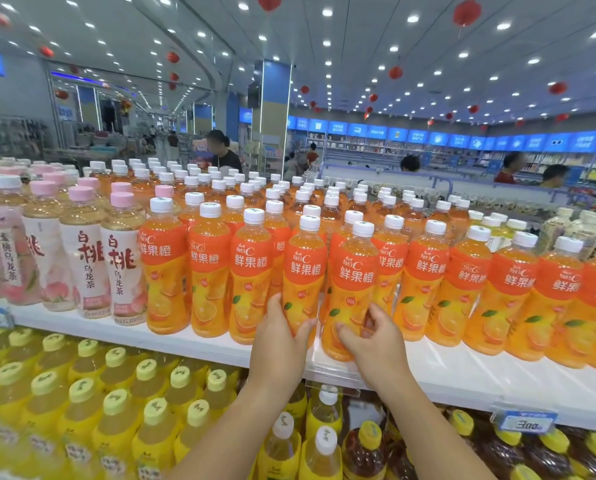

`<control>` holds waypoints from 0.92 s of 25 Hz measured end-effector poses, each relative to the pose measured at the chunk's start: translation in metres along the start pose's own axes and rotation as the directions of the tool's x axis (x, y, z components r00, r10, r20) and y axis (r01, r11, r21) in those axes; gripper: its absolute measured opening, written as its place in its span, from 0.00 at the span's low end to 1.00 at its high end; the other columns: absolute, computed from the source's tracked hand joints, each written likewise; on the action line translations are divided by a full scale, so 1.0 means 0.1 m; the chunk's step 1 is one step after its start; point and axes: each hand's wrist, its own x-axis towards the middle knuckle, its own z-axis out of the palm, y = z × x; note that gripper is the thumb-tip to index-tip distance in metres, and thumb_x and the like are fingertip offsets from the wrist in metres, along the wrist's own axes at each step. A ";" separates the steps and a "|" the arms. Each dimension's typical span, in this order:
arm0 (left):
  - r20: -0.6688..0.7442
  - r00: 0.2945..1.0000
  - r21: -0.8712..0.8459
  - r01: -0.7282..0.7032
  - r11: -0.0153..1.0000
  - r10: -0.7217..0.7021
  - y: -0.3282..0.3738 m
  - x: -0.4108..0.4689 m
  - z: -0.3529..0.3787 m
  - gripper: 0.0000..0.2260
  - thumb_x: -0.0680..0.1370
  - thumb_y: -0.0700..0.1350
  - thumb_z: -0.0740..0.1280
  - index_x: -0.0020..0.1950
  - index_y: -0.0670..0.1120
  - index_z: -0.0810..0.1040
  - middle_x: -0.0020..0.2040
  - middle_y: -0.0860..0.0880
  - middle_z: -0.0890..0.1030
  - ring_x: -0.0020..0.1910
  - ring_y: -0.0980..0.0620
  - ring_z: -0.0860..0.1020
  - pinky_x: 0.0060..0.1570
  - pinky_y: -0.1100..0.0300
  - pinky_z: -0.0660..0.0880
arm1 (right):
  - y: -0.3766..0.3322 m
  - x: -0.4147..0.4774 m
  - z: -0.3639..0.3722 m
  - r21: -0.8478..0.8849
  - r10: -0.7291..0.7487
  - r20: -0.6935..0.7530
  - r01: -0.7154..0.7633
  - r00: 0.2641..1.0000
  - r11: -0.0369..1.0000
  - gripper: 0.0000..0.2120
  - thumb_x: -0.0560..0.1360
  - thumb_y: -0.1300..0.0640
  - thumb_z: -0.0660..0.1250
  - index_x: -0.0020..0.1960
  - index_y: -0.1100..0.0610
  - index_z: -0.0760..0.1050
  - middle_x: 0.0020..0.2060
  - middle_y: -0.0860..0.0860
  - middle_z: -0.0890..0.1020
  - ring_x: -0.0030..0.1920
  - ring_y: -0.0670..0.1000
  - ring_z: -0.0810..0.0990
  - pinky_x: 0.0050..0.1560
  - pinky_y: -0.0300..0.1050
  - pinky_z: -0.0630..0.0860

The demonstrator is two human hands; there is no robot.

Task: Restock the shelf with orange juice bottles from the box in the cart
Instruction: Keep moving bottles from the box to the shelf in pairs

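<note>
Gripping orange juice bottle [305, 282] in left hand [279, 337], neighbour bottle [353, 292] in right hand [372, 337]; risking toppling near row [428, 296] if jostled.

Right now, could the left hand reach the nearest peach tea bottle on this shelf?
Likely not at once: the left hand grips an orange juice bottle and must let go first. After that the way looks free: the peach tea bottle stands in the front row, nothing before it.
</note>
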 end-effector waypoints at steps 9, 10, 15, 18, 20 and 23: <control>-0.036 0.996 0.085 -0.073 0.994 0.077 -0.01 0.03 -0.01 0.19 0.80 0.51 0.69 0.69 0.49 0.72 0.60 0.54 0.79 0.61 0.53 0.77 0.59 0.57 0.77 | -0.03 0.00 0.16 0.031 -0.014 -0.012 0.014 1.000 0.999 0.14 0.68 0.55 0.74 0.53 0.47 0.81 0.48 0.46 0.86 0.49 0.45 0.85 0.53 0.50 0.83; -0.035 0.996 0.097 -0.083 0.992 0.087 -0.01 0.04 -0.03 0.18 0.80 0.51 0.69 0.69 0.49 0.73 0.60 0.54 0.80 0.60 0.54 0.77 0.59 0.57 0.77 | -0.02 0.00 0.17 0.027 -0.018 -0.012 0.018 1.000 0.999 0.14 0.68 0.53 0.74 0.53 0.47 0.81 0.49 0.47 0.86 0.50 0.44 0.85 0.53 0.49 0.83; -0.020 0.992 0.155 -0.118 0.981 0.123 0.00 0.05 -0.13 0.17 0.79 0.53 0.70 0.66 0.50 0.75 0.57 0.55 0.81 0.58 0.54 0.78 0.56 0.62 0.76 | -0.04 -0.02 0.21 0.033 -0.006 -0.025 0.007 1.000 0.999 0.14 0.70 0.55 0.74 0.54 0.46 0.80 0.49 0.44 0.86 0.49 0.43 0.84 0.52 0.46 0.83; -0.035 0.993 0.168 -0.103 0.980 0.110 0.00 0.03 -0.17 0.19 0.77 0.55 0.72 0.64 0.50 0.76 0.56 0.55 0.82 0.56 0.54 0.80 0.55 0.57 0.80 | -0.06 -0.03 0.20 0.038 0.016 -0.037 -0.014 0.999 0.999 0.14 0.71 0.57 0.75 0.55 0.46 0.79 0.48 0.42 0.86 0.49 0.40 0.83 0.51 0.42 0.81; -0.055 0.996 0.110 -0.059 0.992 0.065 0.02 0.01 -0.18 0.23 0.75 0.54 0.74 0.68 0.50 0.73 0.58 0.56 0.82 0.57 0.55 0.80 0.55 0.56 0.80 | -0.04 -0.04 0.19 0.043 0.028 -0.028 -0.027 0.999 0.999 0.15 0.71 0.56 0.75 0.56 0.47 0.78 0.49 0.43 0.85 0.52 0.43 0.83 0.52 0.43 0.81; -0.061 0.996 0.083 -0.052 0.995 0.057 0.00 0.00 -0.18 0.26 0.75 0.55 0.75 0.70 0.50 0.73 0.59 0.56 0.82 0.58 0.56 0.80 0.55 0.58 0.80 | -0.02 -0.03 0.18 0.070 0.042 0.014 -0.043 0.999 0.997 0.15 0.73 0.60 0.74 0.58 0.50 0.79 0.51 0.45 0.86 0.53 0.45 0.84 0.50 0.40 0.81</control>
